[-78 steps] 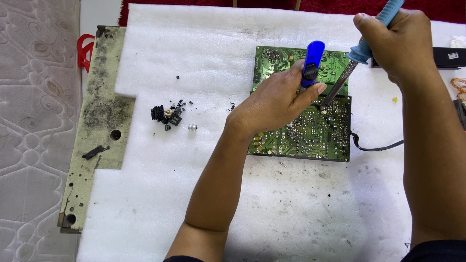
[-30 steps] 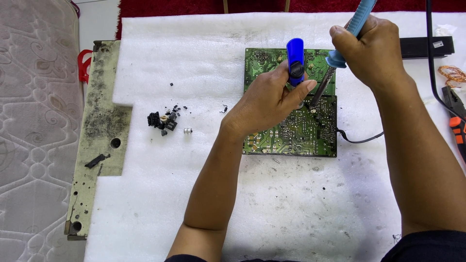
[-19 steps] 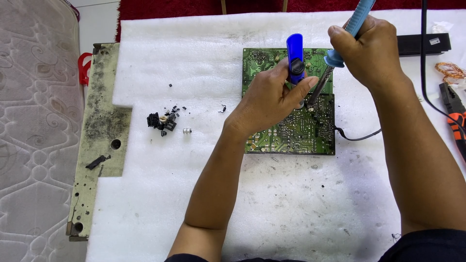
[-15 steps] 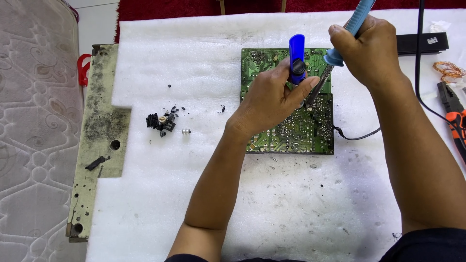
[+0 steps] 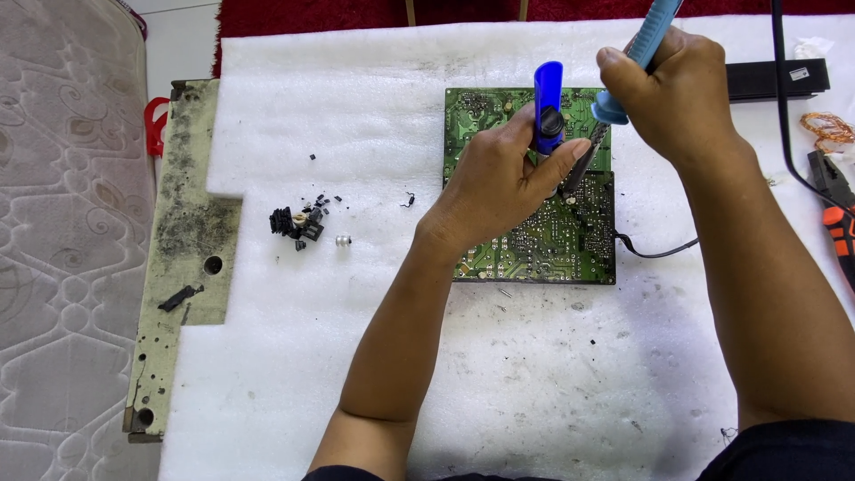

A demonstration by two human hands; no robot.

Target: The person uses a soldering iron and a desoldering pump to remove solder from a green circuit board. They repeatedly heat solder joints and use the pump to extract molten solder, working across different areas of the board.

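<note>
A green circuit board lies solder side up on a white foam sheet. My left hand grips a blue desoldering pump, held upright with its tip down on the board. My right hand holds a blue-handled soldering iron, its metal tip angled down to the board right beside the pump's tip. The exact spot where the tips meet is partly hidden by my left thumb.
A small pile of black removed parts lies left of the board. A dirty metal bracket runs along the foam's left edge. Black cables, a black bar and orange-handled pliers lie at the right.
Both hands have stayed on the board with pump and iron together. The view has shifted slightly, so everything sits a little further left than 2.6 s ago.
</note>
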